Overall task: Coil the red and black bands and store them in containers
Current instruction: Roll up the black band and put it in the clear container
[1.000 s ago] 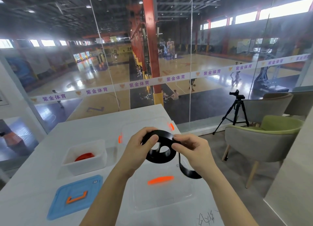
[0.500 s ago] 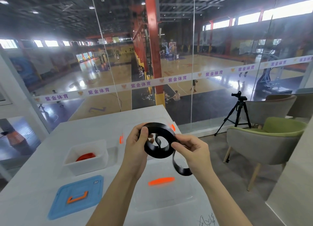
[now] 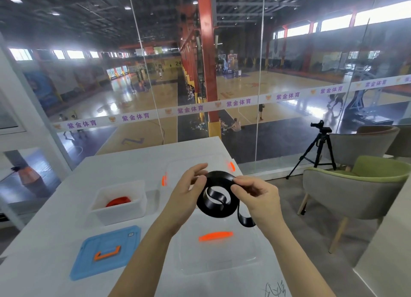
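With fingers of the right hand and thumb of the left hand, pinches the part-coiled black band above the white table. Lets 1 loose tail hang under the right hand. Shows the red band lying in the open white container at left.

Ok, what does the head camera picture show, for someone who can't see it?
The left hand and right hand hold a half-coiled black band above a white table. A red band sits in a white tub near a blue lid.
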`<action>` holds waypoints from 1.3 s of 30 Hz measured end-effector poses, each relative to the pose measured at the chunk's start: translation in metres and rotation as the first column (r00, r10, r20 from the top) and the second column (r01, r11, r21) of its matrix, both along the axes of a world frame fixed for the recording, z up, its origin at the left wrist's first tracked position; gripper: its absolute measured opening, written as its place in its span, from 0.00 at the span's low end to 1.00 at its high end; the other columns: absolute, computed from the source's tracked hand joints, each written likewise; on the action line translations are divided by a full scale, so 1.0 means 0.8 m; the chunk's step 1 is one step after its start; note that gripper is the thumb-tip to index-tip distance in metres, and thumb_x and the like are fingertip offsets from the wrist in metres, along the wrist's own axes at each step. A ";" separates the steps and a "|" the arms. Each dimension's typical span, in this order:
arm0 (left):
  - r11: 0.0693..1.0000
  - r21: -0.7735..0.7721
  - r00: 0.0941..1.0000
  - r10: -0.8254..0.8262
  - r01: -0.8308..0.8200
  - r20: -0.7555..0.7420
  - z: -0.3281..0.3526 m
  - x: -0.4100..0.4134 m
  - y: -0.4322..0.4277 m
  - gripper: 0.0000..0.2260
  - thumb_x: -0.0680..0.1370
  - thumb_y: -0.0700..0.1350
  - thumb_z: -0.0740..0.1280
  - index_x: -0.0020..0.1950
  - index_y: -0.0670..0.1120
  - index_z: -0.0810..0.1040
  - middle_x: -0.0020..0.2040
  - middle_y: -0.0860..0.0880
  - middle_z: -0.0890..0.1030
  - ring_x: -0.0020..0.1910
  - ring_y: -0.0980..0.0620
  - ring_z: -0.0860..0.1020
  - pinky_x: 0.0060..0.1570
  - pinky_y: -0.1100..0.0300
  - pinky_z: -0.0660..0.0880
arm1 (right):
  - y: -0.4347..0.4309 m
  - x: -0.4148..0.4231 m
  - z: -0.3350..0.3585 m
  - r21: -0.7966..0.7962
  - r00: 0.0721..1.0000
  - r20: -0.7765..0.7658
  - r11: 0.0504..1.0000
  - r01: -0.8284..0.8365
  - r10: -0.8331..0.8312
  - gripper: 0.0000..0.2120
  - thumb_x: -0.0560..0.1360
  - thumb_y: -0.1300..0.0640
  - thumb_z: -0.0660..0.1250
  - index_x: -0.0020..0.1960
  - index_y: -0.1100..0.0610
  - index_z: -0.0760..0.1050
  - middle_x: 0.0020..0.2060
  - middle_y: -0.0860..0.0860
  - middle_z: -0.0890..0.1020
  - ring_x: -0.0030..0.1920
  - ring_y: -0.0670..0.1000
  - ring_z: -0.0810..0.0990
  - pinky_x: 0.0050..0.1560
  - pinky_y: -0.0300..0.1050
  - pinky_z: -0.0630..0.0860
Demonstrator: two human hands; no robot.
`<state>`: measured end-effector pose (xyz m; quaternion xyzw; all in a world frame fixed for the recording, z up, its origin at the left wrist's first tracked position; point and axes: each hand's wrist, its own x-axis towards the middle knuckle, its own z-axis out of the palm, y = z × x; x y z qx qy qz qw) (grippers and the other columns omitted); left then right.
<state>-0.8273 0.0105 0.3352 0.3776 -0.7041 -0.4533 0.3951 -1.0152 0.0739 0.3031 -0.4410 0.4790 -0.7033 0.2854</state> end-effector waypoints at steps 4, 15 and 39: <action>0.995 -0.081 0.984 -0.040 0.055 0.173 -0.003 -0.002 0.009 0.11 0.86 0.48 0.60 0.65 0.57 0.77 0.57 0.58 0.82 0.55 0.59 0.80 0.58 0.64 0.75 | -0.004 0.016 -0.003 0.016 0.998 -0.040 0.999 -0.041 0.042 0.16 0.72 0.69 0.78 0.42 0.46 0.88 0.46 0.46 0.90 0.49 0.50 0.89 0.52 0.39 0.82; 0.970 0.122 0.955 0.230 -0.209 -0.186 -0.011 0.039 -0.016 0.13 0.87 0.47 0.56 0.60 0.47 0.80 0.54 0.47 0.83 0.48 0.59 0.81 0.54 0.63 0.79 | -0.031 0.065 -0.008 0.037 0.990 0.113 0.995 -0.094 0.089 0.11 0.74 0.69 0.76 0.49 0.55 0.87 0.50 0.47 0.90 0.52 0.49 0.89 0.46 0.38 0.83; 0.786 0.612 0.703 0.483 -0.085 -0.523 -0.054 0.106 -0.155 0.16 0.87 0.51 0.56 0.51 0.44 0.78 0.38 0.48 0.75 0.39 0.52 0.74 0.54 0.49 0.71 | -0.136 0.183 -0.036 0.231 0.995 0.057 0.971 0.061 -0.076 0.15 0.76 0.63 0.76 0.59 0.48 0.85 0.53 0.46 0.86 0.54 0.44 0.85 0.50 0.34 0.80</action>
